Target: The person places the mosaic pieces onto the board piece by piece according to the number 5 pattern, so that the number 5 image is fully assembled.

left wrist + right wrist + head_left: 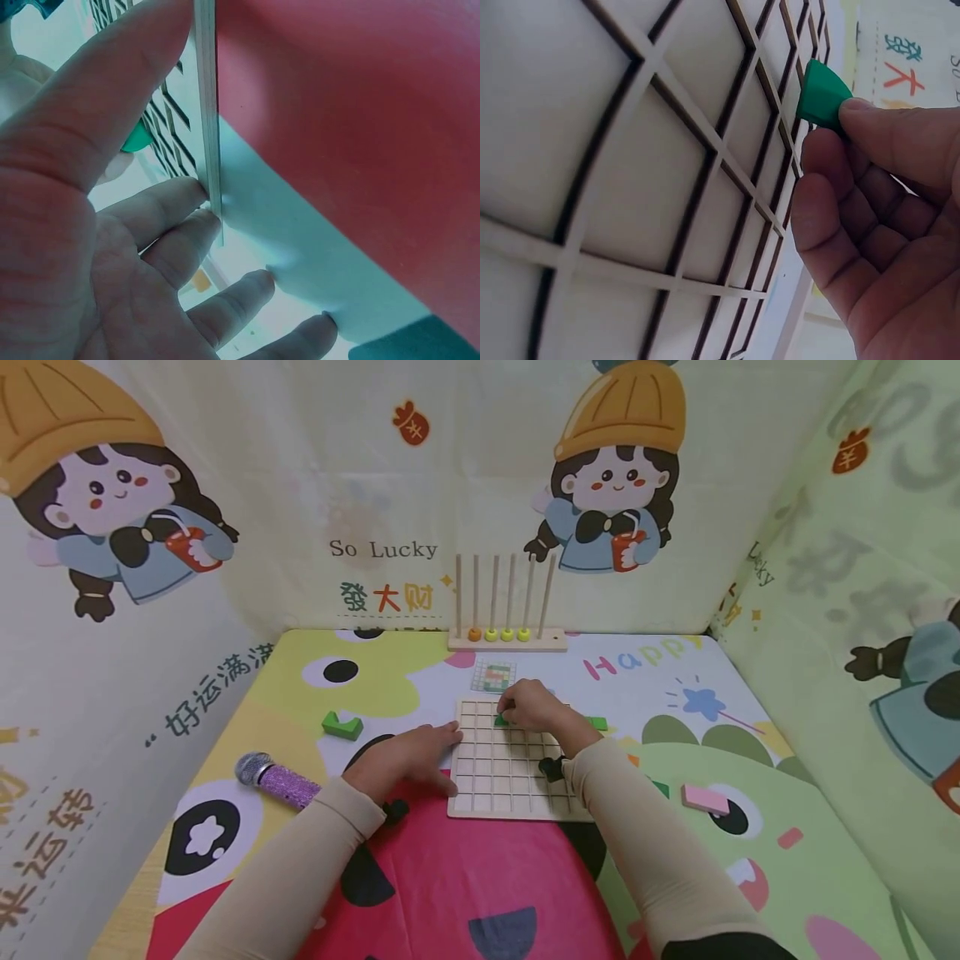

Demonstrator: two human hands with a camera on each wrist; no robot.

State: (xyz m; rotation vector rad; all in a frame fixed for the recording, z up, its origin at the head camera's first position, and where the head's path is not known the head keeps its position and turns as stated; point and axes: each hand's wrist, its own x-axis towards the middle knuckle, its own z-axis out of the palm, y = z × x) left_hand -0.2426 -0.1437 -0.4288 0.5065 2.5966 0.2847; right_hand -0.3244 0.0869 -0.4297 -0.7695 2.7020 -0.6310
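A pale wooden grid board point(480, 777) lies flat in front of me, its raised lines forming square cells. My right hand point(536, 706) is over its far rows, pinching a small green quarter-round block point(823, 94) between thumb and fingers. In the right wrist view the block is held right at the far cells. My left hand point(408, 760) rests along the board's left edge, thumb and fingers spread apart and fingertips touching the rim. Just beyond the board lies a small card point(493, 677) printed with a coloured grid pattern.
A wooden peg rack point(506, 643) with several beads stands at the back. Left of the board are a green notched block point(342, 727) and a purple glitter microphone point(281, 779). On the right, a pink block point(705, 798) and a green block point(597, 723) lie near my right arm.
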